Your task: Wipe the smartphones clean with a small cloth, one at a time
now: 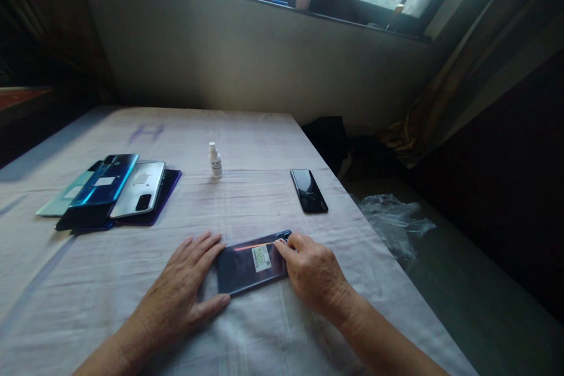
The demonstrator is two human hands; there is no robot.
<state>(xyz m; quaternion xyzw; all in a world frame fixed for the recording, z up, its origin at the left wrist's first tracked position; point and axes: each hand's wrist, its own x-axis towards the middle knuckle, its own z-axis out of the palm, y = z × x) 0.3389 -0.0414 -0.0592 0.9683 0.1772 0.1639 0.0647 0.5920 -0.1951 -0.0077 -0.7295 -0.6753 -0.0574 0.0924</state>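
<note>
A dark purple phone back cover (247,267) with a small white sticker lies flat on the cloth-covered table (247,135) near its front edge. My left hand (183,291) rests palm down at its left end, fingers spread, thumb along the lower edge. At the cover's right end, my right hand (315,273) has its fingers curled, with the fingertips pressing by the camera cutout. Neither hand lifts the cover.
A fanned pile of several phone back covers (114,191), teal, blue, silver and purple, lies at the left. A small white dropper bottle (215,160) stands mid-table. A black phone (309,190) lies to the right. Crumpled clear plastic (396,220) sits beyond the table's right edge.
</note>
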